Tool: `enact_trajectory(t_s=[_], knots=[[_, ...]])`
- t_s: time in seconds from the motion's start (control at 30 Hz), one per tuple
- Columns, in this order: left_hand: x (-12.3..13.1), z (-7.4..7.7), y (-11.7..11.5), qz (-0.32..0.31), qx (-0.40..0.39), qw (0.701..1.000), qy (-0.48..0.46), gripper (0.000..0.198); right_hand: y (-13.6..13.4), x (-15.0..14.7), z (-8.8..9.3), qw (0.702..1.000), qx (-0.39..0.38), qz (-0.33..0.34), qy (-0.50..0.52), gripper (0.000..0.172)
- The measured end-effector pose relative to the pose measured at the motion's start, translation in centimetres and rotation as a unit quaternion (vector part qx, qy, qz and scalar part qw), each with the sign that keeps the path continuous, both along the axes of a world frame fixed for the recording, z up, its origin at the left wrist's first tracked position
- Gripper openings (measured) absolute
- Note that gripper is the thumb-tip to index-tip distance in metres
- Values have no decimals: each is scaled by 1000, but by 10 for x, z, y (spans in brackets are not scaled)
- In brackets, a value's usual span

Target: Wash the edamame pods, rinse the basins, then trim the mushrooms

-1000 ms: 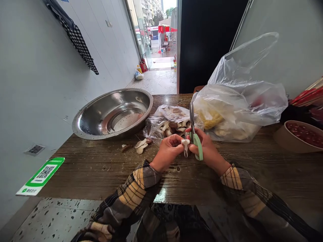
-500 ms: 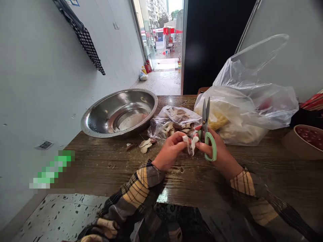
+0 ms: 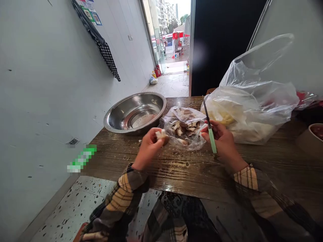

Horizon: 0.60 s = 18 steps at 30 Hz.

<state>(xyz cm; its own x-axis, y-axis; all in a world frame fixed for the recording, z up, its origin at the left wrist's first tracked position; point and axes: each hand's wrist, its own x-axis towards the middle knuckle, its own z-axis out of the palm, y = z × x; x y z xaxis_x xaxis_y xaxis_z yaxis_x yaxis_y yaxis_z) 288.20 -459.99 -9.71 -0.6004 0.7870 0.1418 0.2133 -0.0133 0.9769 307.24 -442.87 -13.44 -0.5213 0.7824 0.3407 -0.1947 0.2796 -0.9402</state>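
Your left hand (image 3: 147,149) pinches some mushroom (image 3: 161,135) between thumb and fingers, above the table (image 3: 166,178), near the small clear bag (image 3: 199,144). It's blurry, so you can't tell how many bits. Your right hand (image 3: 224,144) holds the green scissors (image 3: 212,140). They're turned sideways, so you can't see if the blades are apart. Cloudy plastic hides most of what's in the big bag (image 3: 262,111). The bowl (image 3: 313,132) is cut off at the right edge.
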Motion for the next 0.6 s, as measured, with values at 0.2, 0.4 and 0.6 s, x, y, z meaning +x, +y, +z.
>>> enact_trajectory(t_s=[0.2, 0.4, 0.6], knots=[[-68, -12, -29, 121, -175, 906, 365, 23, 15, 1, -6, 999, 0, -35, -15, 57], [-39, -14, -14, 88, -162, 839, 513, 32, 17, 2, -7, 999, 11, -39, -34, 56], [12, -20, 43, -124, -119, 853, 492, 25, 16, 0, -10, 997, 32, -34, -56, 55]])
